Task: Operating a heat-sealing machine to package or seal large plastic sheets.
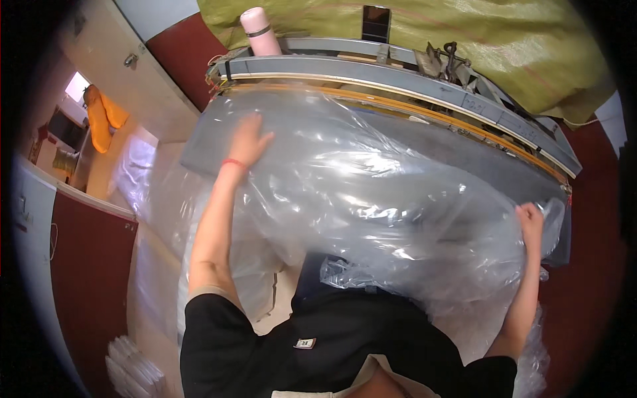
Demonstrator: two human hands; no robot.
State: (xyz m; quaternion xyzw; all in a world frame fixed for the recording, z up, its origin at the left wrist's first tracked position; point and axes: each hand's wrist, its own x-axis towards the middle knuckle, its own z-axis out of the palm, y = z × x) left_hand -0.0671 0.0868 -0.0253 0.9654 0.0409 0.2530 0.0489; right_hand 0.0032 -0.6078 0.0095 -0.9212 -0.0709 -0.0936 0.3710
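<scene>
A wide clear plastic sheet (345, 172) lies wrinkled over a dark grey bench top (478, 159) and hangs down in front of my body. Toward the bench's left end, my left hand (248, 142) is laid on the sheet, slightly blurred, its thumb apart from the outstretched fingers. At the right end, my right hand (530, 222) is closed on the sheet's edge, with a bunched bit of plastic standing out beside it. The fingertips of this hand are partly hidden.
Behind the sheet runs a long grey metal bar (345, 69) with an orange strip (398, 106). A pink bottle (261, 32), a dark phone-like slab (376, 24) and a metal clamp (452, 63) are at the back. Stacked clear plastic (133, 368) lies lower left, near an open door (126, 56).
</scene>
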